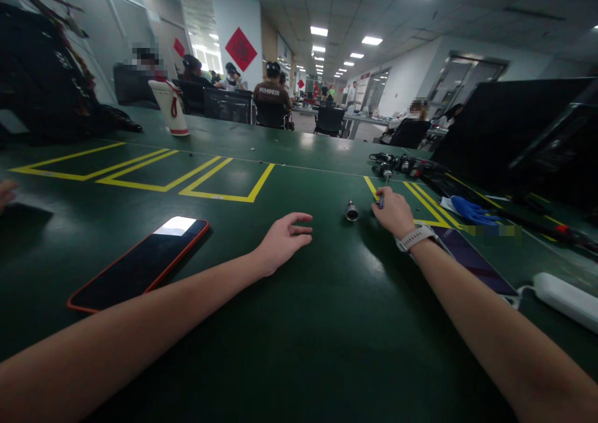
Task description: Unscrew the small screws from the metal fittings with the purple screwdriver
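Observation:
My left hand (286, 241) hovers over the green tabletop with its fingers stretched forward and apart, holding nothing. Between my hands a small metal socket-like piece (352, 212) stands on the table, its round opening facing me. My right hand (396, 213), with a grey watch strap at the wrist, is closed around a slim tool with a dark bluish handle (382, 202). Fingers hide most of that tool, so its exact kind is unclear. Just beyond the right hand lies a cluster of black and red tools or cables (385, 166).
A phone in an orange-red case (140, 267) lies by my left forearm. Near my right wrist are a dark-screened device (476, 262), a white adapter (567, 298) and a blue glove (474, 210). A cup (170, 108) stands at the back. Another person's hand (5, 194) shows far left.

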